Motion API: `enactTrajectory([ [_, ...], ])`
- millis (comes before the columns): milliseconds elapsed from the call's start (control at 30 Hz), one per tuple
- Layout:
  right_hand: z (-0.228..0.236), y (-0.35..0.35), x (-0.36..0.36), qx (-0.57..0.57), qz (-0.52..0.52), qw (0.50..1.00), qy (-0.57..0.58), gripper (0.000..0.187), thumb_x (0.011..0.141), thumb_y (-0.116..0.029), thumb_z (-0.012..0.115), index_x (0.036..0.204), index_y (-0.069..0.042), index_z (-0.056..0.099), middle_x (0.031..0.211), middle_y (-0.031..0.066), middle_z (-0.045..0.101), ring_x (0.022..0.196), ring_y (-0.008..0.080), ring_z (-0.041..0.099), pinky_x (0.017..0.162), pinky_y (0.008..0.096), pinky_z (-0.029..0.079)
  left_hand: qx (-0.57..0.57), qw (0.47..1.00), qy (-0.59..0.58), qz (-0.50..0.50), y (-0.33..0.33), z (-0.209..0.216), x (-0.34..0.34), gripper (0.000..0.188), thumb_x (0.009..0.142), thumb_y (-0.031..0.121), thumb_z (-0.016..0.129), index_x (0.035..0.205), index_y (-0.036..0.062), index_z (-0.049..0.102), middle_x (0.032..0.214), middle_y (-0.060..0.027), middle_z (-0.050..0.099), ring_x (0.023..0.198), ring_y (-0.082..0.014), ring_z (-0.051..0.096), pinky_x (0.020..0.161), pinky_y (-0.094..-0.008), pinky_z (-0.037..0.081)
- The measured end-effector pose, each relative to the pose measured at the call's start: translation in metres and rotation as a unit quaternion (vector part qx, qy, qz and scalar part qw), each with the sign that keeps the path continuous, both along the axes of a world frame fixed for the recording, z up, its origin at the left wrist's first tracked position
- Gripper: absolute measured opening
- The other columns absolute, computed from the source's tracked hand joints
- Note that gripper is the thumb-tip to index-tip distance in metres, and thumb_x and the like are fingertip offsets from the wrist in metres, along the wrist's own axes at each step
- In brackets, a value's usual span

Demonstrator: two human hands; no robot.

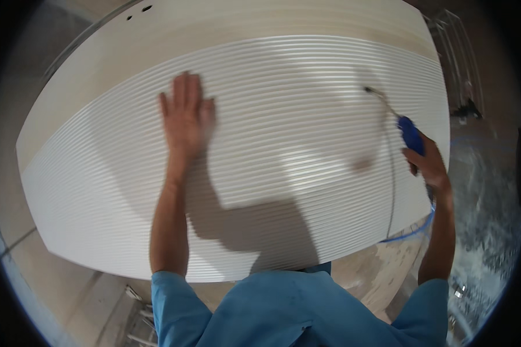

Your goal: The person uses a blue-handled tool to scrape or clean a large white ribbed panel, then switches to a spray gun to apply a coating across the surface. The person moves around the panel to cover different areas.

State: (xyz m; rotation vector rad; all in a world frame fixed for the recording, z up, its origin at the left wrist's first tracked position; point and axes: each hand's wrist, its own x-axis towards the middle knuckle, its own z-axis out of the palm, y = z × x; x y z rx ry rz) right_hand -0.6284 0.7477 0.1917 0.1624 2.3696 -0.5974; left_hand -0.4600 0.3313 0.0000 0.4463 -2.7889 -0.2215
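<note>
A large white panel (260,133) with fine parallel ridges across most of it lies before me. My left hand (186,118), a little blurred, is over the left part of the ridges, palm down with fingers stretched out and holding nothing. Whether its palm touches the surface, I cannot tell. At the panel's right side, my right hand (431,165) is wrapped round a blue air blow gun (411,136). Its thin metal nozzle points up and left, its dark tip above the ridges. Part of the grip is hidden by my fingers.
A blue air hose (414,232) curves below the panel's lower right edge. Two dark holes (139,13) mark the smooth far border. Wire racks stand at the far right (454,58) and lower left (140,315). The floor (486,214) at right has whitish smears.
</note>
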Motion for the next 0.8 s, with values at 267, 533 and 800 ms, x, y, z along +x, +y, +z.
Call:
enactTrajectory([
  [267, -0.017, 0.002, -0.023, -0.099, 0.312, 0.945, 0.01, 0.058, 0.084, -0.022, 0.074, 0.135, 0.001, 0.061, 0.07, 0.0087, 0.064, 0.056, 0.0162, 0.059, 0.058, 0.0356, 0.049, 0.094, 0.973, -0.024, -0.208, 0.189, -0.008, -0.086, 0.059, 0.094, 0.035, 0.063, 0.145, 0.0053, 0.053, 0.157, -0.0171, 0.044, 0.15, -0.033, 0.035, 0.124, -0.0557, 0.024],
  [533, -0.016, -0.024, -0.049, -0.151, 0.386, 0.904, -0.108, 0.053, 0.099, -0.033, 0.068, 0.139, -0.002, 0.053, 0.075, 0.0079, 0.064, 0.058, 0.0159, 0.061, 0.059, 0.0339, 0.053, 0.044, 0.98, -0.047, 0.191, -0.021, -0.016, -0.02, 0.064, 0.102, 0.036, 0.053, 0.155, 0.0036, 0.04, 0.162, -0.0217, 0.036, 0.153, -0.0391, 0.026, 0.123, -0.06, 0.014],
  [800, -0.036, 0.081, -0.173, -0.002, 0.081, 0.99, 0.119, 0.047, 0.095, -0.025, 0.07, 0.133, 0.002, 0.061, 0.071, 0.0056, 0.064, 0.053, 0.0103, 0.057, 0.052, 0.0303, 0.049, 0.047, 0.983, 0.124, -0.127, 0.221, -0.059, -0.267, 0.066, 0.097, 0.034, 0.058, 0.147, -0.007, 0.045, 0.153, -0.0274, 0.045, 0.146, -0.0403, 0.038, 0.121, -0.0587, 0.025],
])
